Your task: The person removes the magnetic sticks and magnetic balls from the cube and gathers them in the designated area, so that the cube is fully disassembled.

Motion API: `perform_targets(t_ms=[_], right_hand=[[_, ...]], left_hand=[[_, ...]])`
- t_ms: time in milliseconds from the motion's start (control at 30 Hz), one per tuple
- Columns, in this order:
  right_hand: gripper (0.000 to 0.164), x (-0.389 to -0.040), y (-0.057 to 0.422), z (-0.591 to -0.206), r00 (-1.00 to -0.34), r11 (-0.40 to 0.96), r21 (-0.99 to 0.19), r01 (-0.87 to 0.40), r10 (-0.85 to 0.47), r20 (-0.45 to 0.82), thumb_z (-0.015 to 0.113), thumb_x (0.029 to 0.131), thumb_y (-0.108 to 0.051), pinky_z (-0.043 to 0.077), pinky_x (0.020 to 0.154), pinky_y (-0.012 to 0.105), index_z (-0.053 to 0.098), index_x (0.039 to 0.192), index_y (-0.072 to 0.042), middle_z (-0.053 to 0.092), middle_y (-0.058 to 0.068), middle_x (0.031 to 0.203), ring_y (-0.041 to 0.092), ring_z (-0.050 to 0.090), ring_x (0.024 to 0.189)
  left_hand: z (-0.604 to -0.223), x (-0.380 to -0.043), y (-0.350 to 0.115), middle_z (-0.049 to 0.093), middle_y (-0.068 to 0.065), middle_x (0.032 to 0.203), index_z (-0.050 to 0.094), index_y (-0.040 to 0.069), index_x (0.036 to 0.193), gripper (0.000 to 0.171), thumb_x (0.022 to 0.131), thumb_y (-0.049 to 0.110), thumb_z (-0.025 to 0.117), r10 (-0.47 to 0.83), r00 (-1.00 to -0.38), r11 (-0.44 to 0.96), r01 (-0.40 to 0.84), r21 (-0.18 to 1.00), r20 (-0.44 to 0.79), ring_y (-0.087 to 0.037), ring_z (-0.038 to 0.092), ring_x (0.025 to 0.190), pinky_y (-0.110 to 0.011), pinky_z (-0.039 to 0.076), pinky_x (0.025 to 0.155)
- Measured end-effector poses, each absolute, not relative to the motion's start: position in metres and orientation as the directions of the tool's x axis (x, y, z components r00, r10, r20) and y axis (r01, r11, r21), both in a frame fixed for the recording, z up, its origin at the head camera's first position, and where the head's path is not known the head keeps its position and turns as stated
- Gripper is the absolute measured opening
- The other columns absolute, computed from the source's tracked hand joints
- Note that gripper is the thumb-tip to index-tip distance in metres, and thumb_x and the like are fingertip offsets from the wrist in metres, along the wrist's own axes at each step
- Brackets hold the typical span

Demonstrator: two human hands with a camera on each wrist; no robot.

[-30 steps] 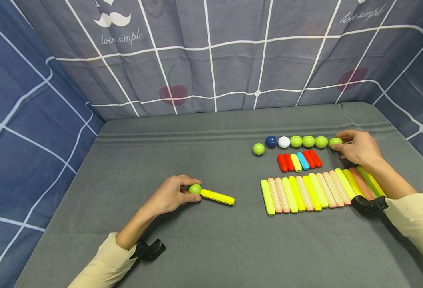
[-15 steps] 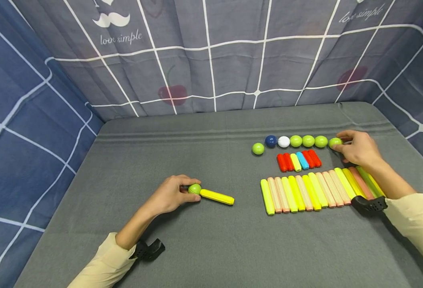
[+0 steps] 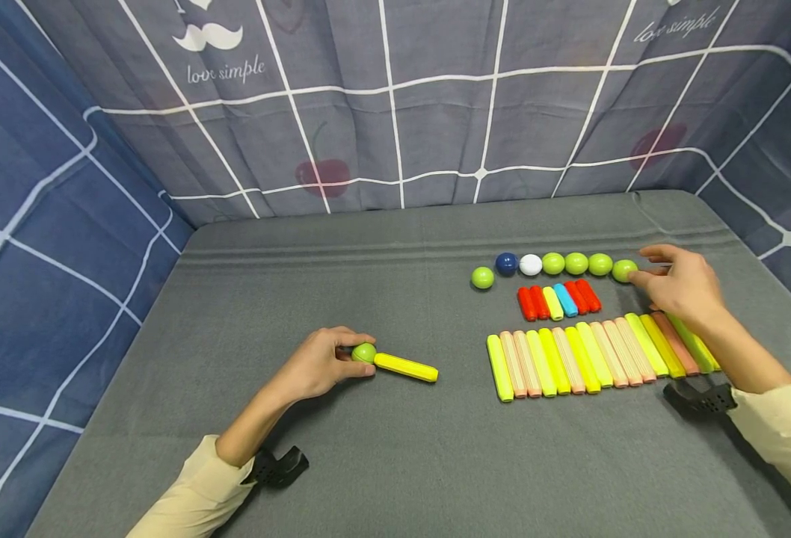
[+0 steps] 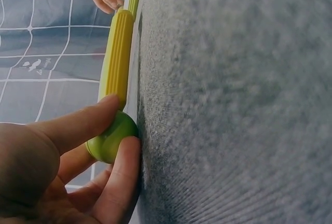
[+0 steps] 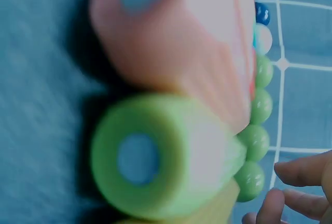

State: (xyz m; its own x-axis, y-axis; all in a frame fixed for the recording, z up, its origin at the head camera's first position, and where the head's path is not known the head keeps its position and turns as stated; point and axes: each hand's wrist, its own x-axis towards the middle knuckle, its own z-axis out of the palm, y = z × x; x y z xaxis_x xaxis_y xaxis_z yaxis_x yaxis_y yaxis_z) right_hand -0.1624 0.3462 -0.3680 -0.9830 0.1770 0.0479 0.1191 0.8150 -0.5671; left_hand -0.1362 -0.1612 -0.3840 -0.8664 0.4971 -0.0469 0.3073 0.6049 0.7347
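My left hand pinches a green ball low over the grey cloth, thumb and fingers on either side. A yellow ribbed stick lies end-on against that ball, pointing right; in the left wrist view the thumb tip overlaps the near end of the stick. My right hand is beside the rightmost green ball of a row, fingers spread and thumb close to it. In the right wrist view a small gap shows between the fingers and the ball.
The row also has a blue ball, a white ball and more green ones; another green ball sits at its left. Short red, yellow and blue sticks lie below it, then long yellow and pink sticks. A grid-patterned curtain stands behind.
My right hand has let go of the rightmost green ball and drawn slightly right and toward me. That ball sits a little nearer the row's end. The left hand stays put.
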Motion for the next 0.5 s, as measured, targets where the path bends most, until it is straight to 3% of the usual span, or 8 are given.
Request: perform_targets(t_ms=[100,233,333,500], right_hand=[[0.049,-0.153,0.339,-0.365,-0.981,0.805,-0.585,0.096,0.175,0.079,0.058,0.099,-0.024,0.043,0.08,0.054,0.048,0.136,0.008,0.051,0.033,0.129,0.048,0.051,0.11],[0.044,-0.139,0.32,-0.361,-0.981,0.788,-0.616,0.003,0.121,0.15,0.061,0.098,-0.021,0.043,0.069,0.032,0.053,0.132,0.007,0.052,0.031,0.125,0.045,0.053,0.108],[0.04,-0.127,0.301,-0.359,-0.976,0.77,-0.63,-0.096,0.051,0.21,0.065,0.095,-0.016,0.041,0.06,0.021,0.058,0.128,0.005,0.054,0.027,0.123,0.032,0.058,0.102],[0.033,-0.11,0.266,-0.358,-0.964,0.732,-0.643,-0.224,-0.069,0.257,0.07,0.091,-0.011,0.045,0.068,0.024,0.063,0.121,0.0,0.061,0.018,0.118,0.018,0.061,0.096]], left_hand=[[-0.384,-0.135,-0.162,0.066,-0.006,0.111,0.071,0.004,0.121,0.041,0.083,0.017,0.081,0.49,-0.871,0.604,0.301,0.738,-0.045,-0.016,0.058,0.083,-0.03,0.051,0.071],[-0.384,-0.135,-0.162,0.067,-0.005,0.109,0.071,0.004,0.12,0.041,0.083,0.018,0.081,0.476,-0.879,0.598,0.297,0.744,-0.031,-0.016,0.058,0.082,-0.03,0.05,0.071],[-0.386,-0.135,-0.163,0.068,-0.004,0.106,0.072,0.004,0.119,0.04,0.083,0.018,0.082,0.468,-0.884,0.584,0.295,0.756,-0.016,-0.016,0.058,0.081,-0.03,0.05,0.071],[-0.389,-0.136,-0.165,0.068,-0.004,0.107,0.072,0.004,0.119,0.04,0.083,0.021,0.081,0.473,-0.881,0.552,0.283,0.784,-0.015,-0.016,0.059,0.082,-0.029,0.05,0.071]])
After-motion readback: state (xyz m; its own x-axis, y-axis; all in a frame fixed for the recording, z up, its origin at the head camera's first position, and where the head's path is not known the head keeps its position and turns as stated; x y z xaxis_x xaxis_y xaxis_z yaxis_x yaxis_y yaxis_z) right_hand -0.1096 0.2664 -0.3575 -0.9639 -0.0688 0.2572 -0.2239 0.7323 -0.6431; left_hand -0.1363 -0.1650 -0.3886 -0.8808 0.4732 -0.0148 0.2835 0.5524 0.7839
